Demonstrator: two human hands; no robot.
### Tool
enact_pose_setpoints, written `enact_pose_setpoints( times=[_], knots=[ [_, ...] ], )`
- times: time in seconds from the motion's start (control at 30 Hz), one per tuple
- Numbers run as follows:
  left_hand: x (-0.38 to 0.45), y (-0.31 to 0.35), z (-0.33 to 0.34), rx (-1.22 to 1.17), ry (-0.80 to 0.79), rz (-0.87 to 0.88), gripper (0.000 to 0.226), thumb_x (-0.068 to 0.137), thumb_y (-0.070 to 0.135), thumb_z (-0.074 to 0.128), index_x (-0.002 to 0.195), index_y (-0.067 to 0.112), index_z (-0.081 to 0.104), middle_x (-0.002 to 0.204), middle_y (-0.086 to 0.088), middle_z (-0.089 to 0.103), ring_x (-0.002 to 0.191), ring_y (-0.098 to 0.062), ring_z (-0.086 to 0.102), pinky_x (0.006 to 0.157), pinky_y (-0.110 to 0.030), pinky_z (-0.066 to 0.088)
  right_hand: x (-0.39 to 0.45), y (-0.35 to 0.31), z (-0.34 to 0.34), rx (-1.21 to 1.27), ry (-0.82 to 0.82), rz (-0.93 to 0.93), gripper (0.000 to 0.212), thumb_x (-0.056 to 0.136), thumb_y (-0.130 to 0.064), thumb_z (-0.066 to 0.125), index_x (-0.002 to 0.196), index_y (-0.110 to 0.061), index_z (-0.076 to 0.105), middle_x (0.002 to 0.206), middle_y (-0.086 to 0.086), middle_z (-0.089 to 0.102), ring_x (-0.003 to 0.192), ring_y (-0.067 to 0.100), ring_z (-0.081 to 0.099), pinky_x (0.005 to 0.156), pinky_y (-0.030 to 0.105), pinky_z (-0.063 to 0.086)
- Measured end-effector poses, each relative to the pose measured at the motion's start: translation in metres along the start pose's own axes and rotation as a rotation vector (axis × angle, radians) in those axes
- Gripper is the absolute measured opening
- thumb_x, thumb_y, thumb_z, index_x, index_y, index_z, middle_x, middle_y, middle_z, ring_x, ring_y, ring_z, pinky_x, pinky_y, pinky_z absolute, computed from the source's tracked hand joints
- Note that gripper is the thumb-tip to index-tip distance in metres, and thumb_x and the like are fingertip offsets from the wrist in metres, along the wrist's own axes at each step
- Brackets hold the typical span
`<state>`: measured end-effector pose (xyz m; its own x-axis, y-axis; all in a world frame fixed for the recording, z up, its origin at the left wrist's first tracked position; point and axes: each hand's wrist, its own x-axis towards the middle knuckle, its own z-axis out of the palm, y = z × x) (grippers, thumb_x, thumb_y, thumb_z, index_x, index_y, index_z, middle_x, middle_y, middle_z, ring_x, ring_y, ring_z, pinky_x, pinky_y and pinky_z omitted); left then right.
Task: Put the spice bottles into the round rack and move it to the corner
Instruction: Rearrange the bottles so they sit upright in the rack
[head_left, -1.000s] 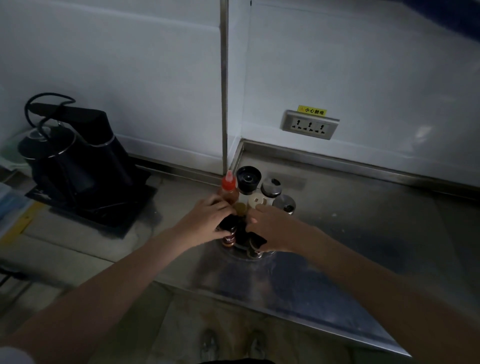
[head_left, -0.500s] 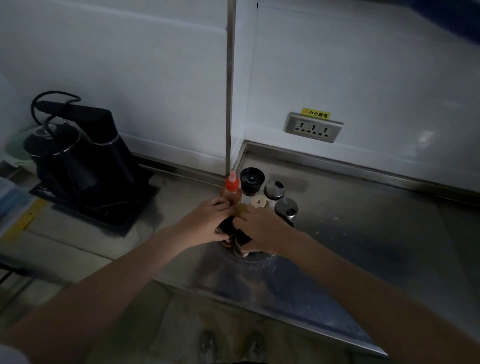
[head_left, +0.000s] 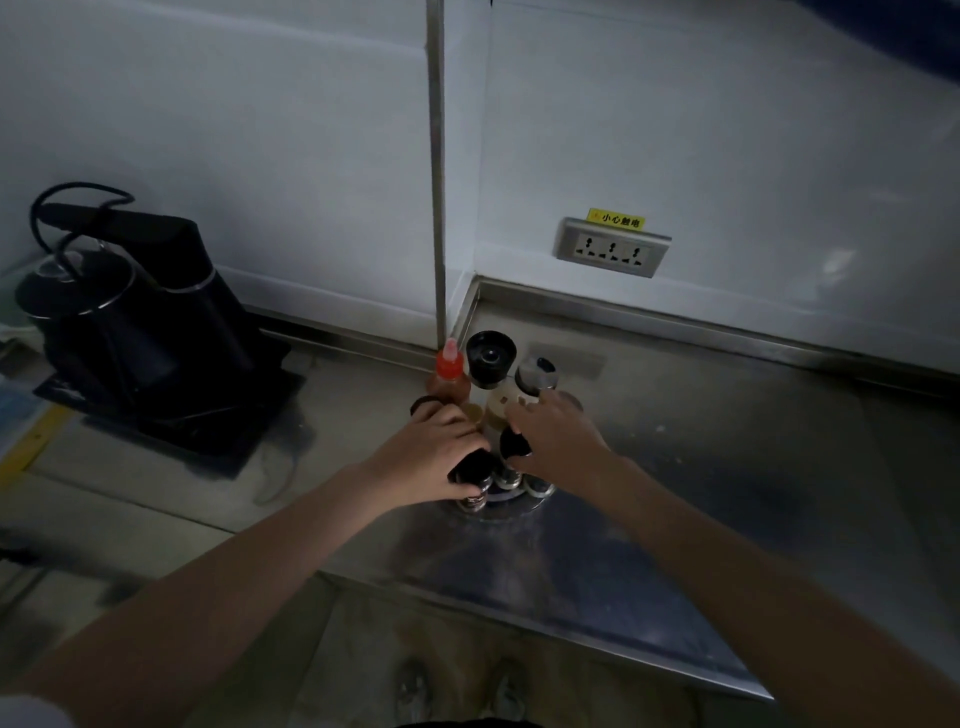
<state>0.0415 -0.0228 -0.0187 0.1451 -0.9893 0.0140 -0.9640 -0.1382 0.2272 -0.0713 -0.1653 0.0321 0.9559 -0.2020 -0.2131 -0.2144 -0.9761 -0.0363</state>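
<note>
Nearest me, two shoes (head_left: 457, 693) on the floor below the near edge of the steel counter (head_left: 701, 519). Both bare forearms reach forward over that edge.

My left hand (head_left: 423, 457) is closed around a dark-capped spice bottle (head_left: 471, 477) on the near left side of the round rack (head_left: 511, 501); the fingers wrap the cap and upper body, and the bottle's lower label shows below the hand. My right hand (head_left: 558, 441) rests on the right side of the rack with fingers spread over the bottles there; I cannot tell whether it actually grips one. A black cap (head_left: 513, 441) shows in the gap between the two hands, which sit close together but do not touch.

The rack stands on the counter a little short of the wall corner, its clear base plate just visible under the bottles. Behind the hands, on the rack's far side: a red-capped sauce bottle (head_left: 450, 370) at left, a black-topped grinder (head_left: 491, 357) in the middle, and a silver-lidded shaker (head_left: 535, 375) at right, all upright.

Far left, a black electric kettle (head_left: 130, 317) sits on its tray, well apart from the rack. On the far wall to the right, a triple wall socket (head_left: 613, 248) with a yellow warning label (head_left: 616, 219) above it.
</note>
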Motion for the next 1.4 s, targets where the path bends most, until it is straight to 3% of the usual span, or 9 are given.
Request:
enact_pose_setpoints(
  times=[0.13, 0.3, 0.43, 0.6, 0.73, 1.0, 1.13, 1.23, 1.4],
  knots=[
    [-0.001, -0.005, 0.003, 0.028, 0.063, 0.024, 0.037, 0.069, 0.040, 0.071, 0.100, 0.020, 0.065, 0.096, 0.005, 0.071, 0.104, -0.022, 0.056, 0.099, -0.045, 0.040, -0.007, 0.004, -0.001, 0.116, -0.011, -0.106, 0.035, 0.080, -0.028, 0.064, 0.106, -0.007, 0.055, 0.112, 0.012, 0.059, 0.110, 0.027, 0.047, 0.081, 0.033, 0.038],
    [-0.003, -0.005, 0.005, 0.026, 0.054, 0.020, 0.043, 0.068, 0.042, 0.070, 0.106, 0.022, 0.061, 0.105, 0.006, 0.068, 0.110, -0.023, 0.055, 0.100, -0.044, 0.040, -0.013, 0.003, 0.003, 0.148, -0.006, -0.192, 0.030, 0.077, -0.030, 0.067, 0.095, -0.006, 0.061, 0.109, 0.010, 0.059, 0.110, 0.025, 0.047, 0.092, 0.040, 0.043],
    [-0.007, 0.000, 0.004, 0.010, 0.112, 0.026, 0.064, 0.066, 0.057, 0.061, 0.118, 0.021, 0.053, 0.114, 0.002, 0.064, 0.110, -0.022, 0.055, 0.102, -0.042, 0.038, -0.010, 0.020, -0.007, 0.196, -0.035, -0.123, 0.042, 0.074, -0.038, 0.072, 0.106, -0.013, 0.062, 0.098, -0.001, 0.055, 0.104, 0.018, 0.043, 0.078, 0.024, 0.030],
    [0.003, 0.013, 0.007, -0.060, 0.090, 0.014, 0.062, 0.066, 0.054, 0.066, 0.116, 0.018, 0.057, 0.110, 0.002, 0.068, 0.112, -0.022, 0.053, 0.105, -0.045, 0.032, -0.007, 0.040, -0.006, -0.018, -0.102, -0.178, 0.053, 0.076, -0.041, 0.068, 0.120, -0.016, 0.053, 0.125, 0.001, 0.053, 0.122, 0.024, 0.039, 0.099, 0.034, 0.038],
    [0.007, 0.017, 0.011, -0.056, 0.047, -0.011, 0.048, 0.071, 0.044, 0.069, 0.110, 0.017, 0.062, 0.104, 0.000, 0.070, 0.111, -0.024, 0.056, 0.107, -0.046, 0.029, -0.005, 0.035, 0.011, -0.247, -0.109, -0.263, 0.058, 0.077, -0.041, 0.066, 0.126, -0.016, 0.050, 0.137, 0.005, 0.041, 0.130, 0.029, 0.031, 0.100, 0.039, 0.033],
    [0.005, 0.010, 0.004, -0.054, -0.033, 0.007, 0.045, 0.075, 0.043, 0.066, 0.113, 0.020, 0.060, 0.108, 0.002, 0.067, 0.113, -0.019, 0.052, 0.111, -0.043, 0.030, -0.003, 0.029, 0.022, -0.187, -0.059, -0.294, 0.054, 0.062, -0.032, 0.079, 0.107, -0.007, 0.064, 0.114, 0.015, 0.060, 0.108, 0.037, 0.054, 0.091, 0.047, 0.045],
    [-0.002, 0.003, -0.013, -0.082, -0.031, 0.016, 0.055, 0.074, 0.041, 0.059, 0.124, 0.020, 0.051, 0.121, 0.000, 0.059, 0.119, -0.018, 0.047, 0.110, -0.033, 0.024, 0.002, 0.033, 0.007, -0.089, -0.129, -0.220, 0.069, 0.073, -0.044, 0.070, 0.132, -0.019, 0.047, 0.134, 0.006, 0.043, 0.126, 0.026, 0.034, 0.105, 0.037, 0.031],
    [-0.006, -0.013, -0.036, -0.142, 0.064, -0.105, 0.055, 0.072, 0.043, 0.047, 0.119, 0.016, 0.053, 0.122, -0.003, 0.059, 0.117, -0.019, 0.050, 0.102, -0.025, 0.027, 0.012, 0.043, -0.020, 0.097, -0.052, -0.120, 0.056, 0.079, -0.039, 0.068, 0.128, -0.015, 0.051, 0.129, 0.005, 0.053, 0.122, 0.023, 0.043, 0.100, 0.030, 0.032],
    [0.018, -0.019, -0.040, -0.164, 0.082, -0.298, 0.035, 0.083, 0.027, 0.061, 0.116, 0.016, 0.056, 0.120, -0.002, 0.063, 0.113, -0.021, 0.057, 0.100, -0.037, 0.043, 0.037, 0.023, -0.011, 0.049, -0.026, -0.047, 0.035, 0.083, -0.033, 0.061, 0.111, -0.013, 0.058, 0.113, 0.007, 0.064, 0.115, 0.028, 0.050, 0.101, 0.037, 0.037]
  ],
)
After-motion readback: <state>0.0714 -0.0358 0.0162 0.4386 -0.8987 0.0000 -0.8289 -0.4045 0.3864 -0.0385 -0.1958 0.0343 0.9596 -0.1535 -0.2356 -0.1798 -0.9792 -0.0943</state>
